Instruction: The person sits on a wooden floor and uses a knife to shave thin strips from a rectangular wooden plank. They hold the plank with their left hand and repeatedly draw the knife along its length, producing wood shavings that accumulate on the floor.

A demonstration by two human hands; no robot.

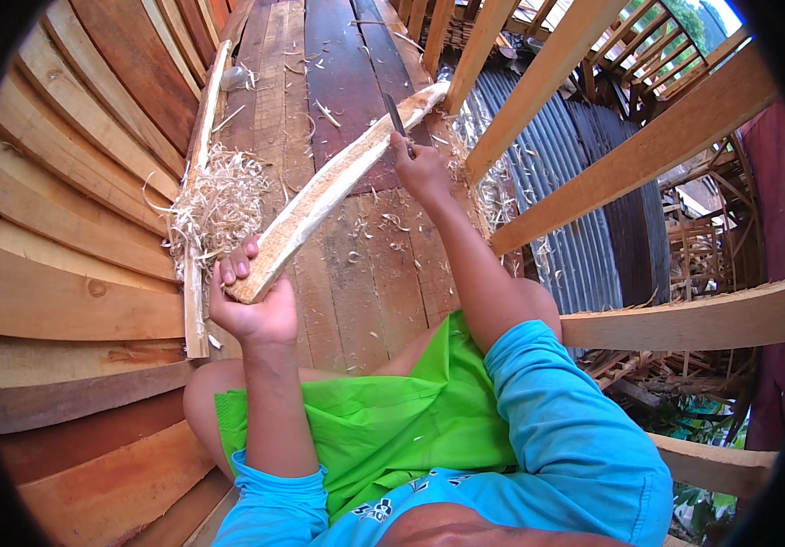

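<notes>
Seemingly midway: shavings heaped on floor, plank pale along one edge, rough face probably left. Left hand clamped on its near end, over floor; right hand gripping knife farther along.

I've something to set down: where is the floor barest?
Barest is the floor between the held wood piece and the green shorts, right of the left hand. Crowded: along the left plank wall, where a shavings pile partly covers a thin wooden strip; curls litter the floor farther off.
</notes>
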